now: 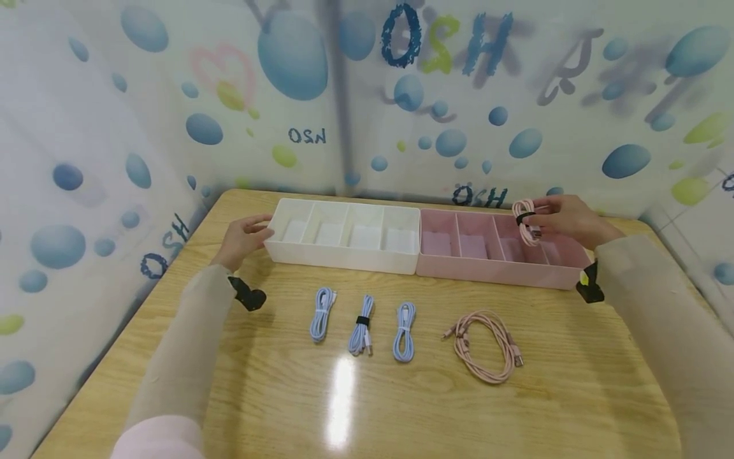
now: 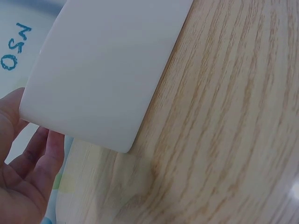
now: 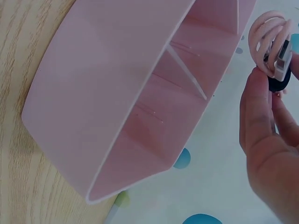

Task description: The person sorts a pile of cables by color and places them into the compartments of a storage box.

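At the right, my right hand pinches a coiled pink charging cable bound with a black strap, held above the pink divided box. In the right wrist view the pink coil sits between thumb and fingers, beyond the box's far rim. My left hand touches the left end of the white divided box with loosely extended fingers. From the left wrist, the fingers lie by that box's end; part of the hand is cut off. The white box's compartments look bare.
In front of the boxes lie three bundled blue cables, the left, the middle with a black strap, and the right. A loosely looped pink cable lies to their right. A patterned curtain hangs behind the wooden table.
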